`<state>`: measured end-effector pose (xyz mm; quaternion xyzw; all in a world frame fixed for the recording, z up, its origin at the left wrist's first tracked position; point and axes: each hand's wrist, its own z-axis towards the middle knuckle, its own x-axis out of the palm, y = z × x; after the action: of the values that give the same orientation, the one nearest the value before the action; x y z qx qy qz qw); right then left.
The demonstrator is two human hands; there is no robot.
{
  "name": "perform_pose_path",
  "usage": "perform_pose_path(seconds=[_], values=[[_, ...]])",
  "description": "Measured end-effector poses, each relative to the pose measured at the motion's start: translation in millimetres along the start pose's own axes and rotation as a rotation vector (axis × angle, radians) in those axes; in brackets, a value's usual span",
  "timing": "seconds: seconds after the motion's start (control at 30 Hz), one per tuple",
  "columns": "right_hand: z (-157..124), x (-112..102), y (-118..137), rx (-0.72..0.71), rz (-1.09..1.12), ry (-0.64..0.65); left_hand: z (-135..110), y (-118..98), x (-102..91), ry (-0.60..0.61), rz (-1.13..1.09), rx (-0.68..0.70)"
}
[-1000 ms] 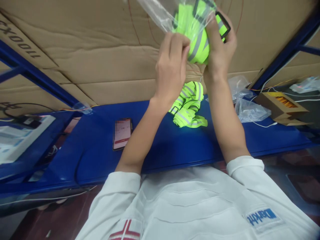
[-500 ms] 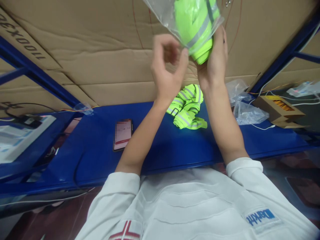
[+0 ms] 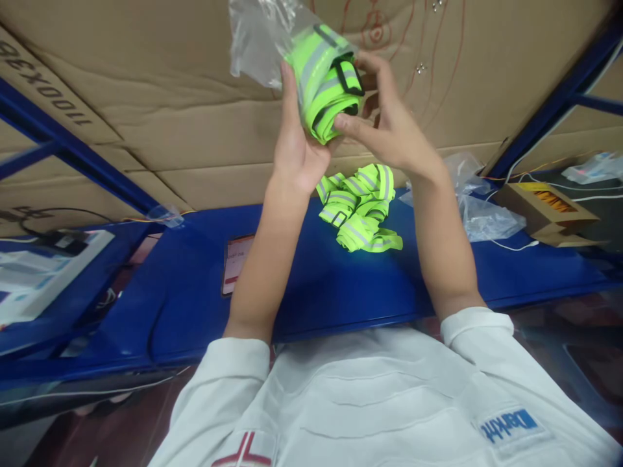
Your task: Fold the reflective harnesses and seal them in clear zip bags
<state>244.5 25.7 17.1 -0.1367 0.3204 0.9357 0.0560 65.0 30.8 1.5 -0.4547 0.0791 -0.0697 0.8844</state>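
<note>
A folded neon-green reflective vest (image 3: 321, 81) with grey stripes and a black buckle sticks partly out of a clear plastic bag (image 3: 260, 39), held up high. My left hand (image 3: 294, 146) grips the vest and bag from below and behind. My right hand (image 3: 384, 123) pinches the vest's lower edge with thumb and fingers beside the buckle. On the blue shelf (image 3: 341, 285) under my hands lies a second green reflective vest (image 3: 357, 207), loose and crumpled.
A phone (image 3: 233, 263) lies on the shelf, partly hidden by my left forearm. Empty clear bags (image 3: 479, 207) and an open cardboard box (image 3: 545, 204) with cables sit at the right. Cardboard sheets (image 3: 170, 130) and blue frame bars (image 3: 73, 155) stand behind. White cartons (image 3: 43, 272) lie at far left.
The bagged vest has shifted left and turned. My left hand, open and free half a second ago, now grips it from below; my right hand moved from under it to pinching its edge.
</note>
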Motion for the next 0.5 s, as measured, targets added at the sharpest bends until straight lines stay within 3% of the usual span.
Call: perform_pose_path(seconds=[0.13,0.3,0.37,0.43,0.5], values=[[-1,3,-9,-0.083,-0.135,-0.074,-3,5,4.3,0.091,-0.240,-0.156],[13,12,-49,0.047,-0.124,-0.257,-13,2,20.3,0.079,-0.452,-0.428],[16,8,-57,0.094,-0.126,-0.282,-15,1,19.1,0.136,-0.483,-0.495],[14,0,-57,0.110,-0.067,-0.200,-14,0,13.6,0.192,-0.509,-0.519],[11,-7,-52,0.121,0.034,-0.027,-12,1,7.3,0.179,-0.525,-0.506]])
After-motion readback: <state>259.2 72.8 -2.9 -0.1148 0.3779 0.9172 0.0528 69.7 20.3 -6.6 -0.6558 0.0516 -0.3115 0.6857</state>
